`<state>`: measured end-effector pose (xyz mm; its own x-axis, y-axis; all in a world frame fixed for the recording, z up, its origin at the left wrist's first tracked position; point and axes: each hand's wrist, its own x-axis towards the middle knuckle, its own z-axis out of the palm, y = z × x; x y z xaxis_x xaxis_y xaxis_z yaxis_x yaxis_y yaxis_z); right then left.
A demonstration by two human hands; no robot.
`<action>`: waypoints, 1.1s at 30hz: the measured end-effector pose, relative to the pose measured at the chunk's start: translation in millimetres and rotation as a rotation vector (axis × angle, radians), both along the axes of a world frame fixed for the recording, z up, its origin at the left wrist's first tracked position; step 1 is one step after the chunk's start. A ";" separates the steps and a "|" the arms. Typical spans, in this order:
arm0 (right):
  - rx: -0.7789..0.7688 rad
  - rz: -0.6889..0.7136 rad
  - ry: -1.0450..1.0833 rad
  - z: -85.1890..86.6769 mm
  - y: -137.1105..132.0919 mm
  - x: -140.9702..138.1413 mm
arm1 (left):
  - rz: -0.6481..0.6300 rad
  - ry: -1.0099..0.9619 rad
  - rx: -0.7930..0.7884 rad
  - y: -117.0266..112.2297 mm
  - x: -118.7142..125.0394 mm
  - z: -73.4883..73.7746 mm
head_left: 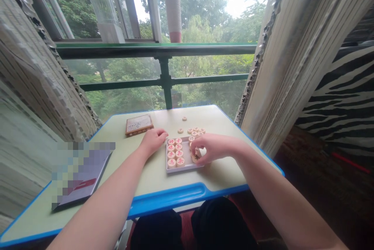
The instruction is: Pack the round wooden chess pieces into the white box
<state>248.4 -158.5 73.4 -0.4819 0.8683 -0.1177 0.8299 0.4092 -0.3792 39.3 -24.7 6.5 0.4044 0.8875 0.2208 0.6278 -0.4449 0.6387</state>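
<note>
My right hand (212, 148) reaches over the right side of a shallow white box (182, 170). Its thumb and fingers close on a round Chinese chess piece (196, 159) with a black character. At the box's left side, two columns of red-marked chess pieces (179, 154) lie face up. More pieces (191, 138) show along the box's right edge, partly hidden by my right hand. My left hand (154, 141) rests on the table just left of the box, fingers loosely apart and holding nothing.
Beyond the box, a cluster of chess pieces (196, 130) and two single pieces (180, 130) lie on the blue-edged table (157, 185). A flat brown-edged case (139, 124) sits at the back left. A dark-edged flat object (87, 183), partly pixelated, lies at the left.
</note>
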 end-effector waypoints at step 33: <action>0.042 0.015 0.154 -1.8 3.8 0.7 | 0.013 0.003 -0.003 -0.1 0.3 -0.2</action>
